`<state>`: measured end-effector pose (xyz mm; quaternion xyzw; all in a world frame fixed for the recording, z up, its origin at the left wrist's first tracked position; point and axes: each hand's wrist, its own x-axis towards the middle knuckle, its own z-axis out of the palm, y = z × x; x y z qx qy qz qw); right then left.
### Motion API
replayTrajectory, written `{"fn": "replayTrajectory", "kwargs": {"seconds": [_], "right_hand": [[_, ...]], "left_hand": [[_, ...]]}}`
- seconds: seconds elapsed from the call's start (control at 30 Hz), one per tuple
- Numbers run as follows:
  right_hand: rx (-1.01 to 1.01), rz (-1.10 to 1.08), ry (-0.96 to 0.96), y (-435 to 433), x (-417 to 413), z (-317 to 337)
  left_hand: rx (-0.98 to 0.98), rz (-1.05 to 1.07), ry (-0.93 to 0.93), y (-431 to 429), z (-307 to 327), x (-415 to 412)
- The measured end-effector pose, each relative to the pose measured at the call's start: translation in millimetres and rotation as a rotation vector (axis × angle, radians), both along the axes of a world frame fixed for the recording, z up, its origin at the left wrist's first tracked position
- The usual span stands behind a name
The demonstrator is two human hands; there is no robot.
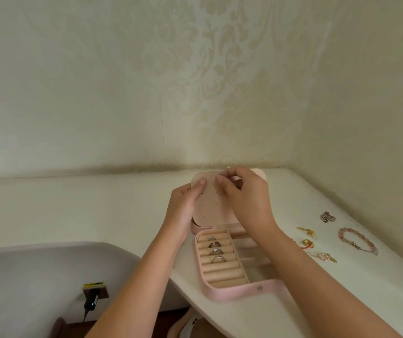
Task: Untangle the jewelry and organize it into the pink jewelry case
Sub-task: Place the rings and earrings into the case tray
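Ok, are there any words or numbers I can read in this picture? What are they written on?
Yellow label above the black plug, low on the left: dark print, too small and blurred to read.
Pink jewelry case: no words or numbers show on it.
Nothing else here carries text that can be read.
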<state>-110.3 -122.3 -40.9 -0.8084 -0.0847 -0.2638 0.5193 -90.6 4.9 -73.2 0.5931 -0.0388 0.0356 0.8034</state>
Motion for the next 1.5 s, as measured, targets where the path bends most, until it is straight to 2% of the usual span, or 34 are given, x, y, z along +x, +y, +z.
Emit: {"fn": "replayTrajectory", "kwargs": {"seconds": [0.23, 0.47, 0.73, 0.93, 1.13, 1.23, 1.3, 1.5], "right_hand": [[-0.143, -0.143, -0.059, 0, 2, -6], [-0.219, -0.155, -0.146, 1, 2, -8], [-0.248, -0.145, -0.222, 6, -4, -8], [-0.113, -0.022, -0.096, 1, -10, -4], [-0.371, 0.074, -0.128, -19, -12, 9], [-0.298, 0.242, 0.003, -37, -14, 18], [-0.303, 0.259, 0.149, -60, -13, 24], [-0.532, -0.017, 0.528, -160, -19, 27]], "left_hand": [[-0.011, 0.022, 0.035, -4, 5, -7], [-0.015, 0.052, -0.009, -5, 4, -12], [-0.007, 0.022, -0.076, -6, 7, -16], [0.070, 0.042, -0.101, -8, 10, -16], [0.085, 0.102, -0.092, -13, 15, -15], [0.133, 0.106, -0.108, -13, 17, -16], [0.140, 0.115, -0.088, -13, 19, -16], [0.171, 0.174, -0.105, -17, 20, -16]]}}
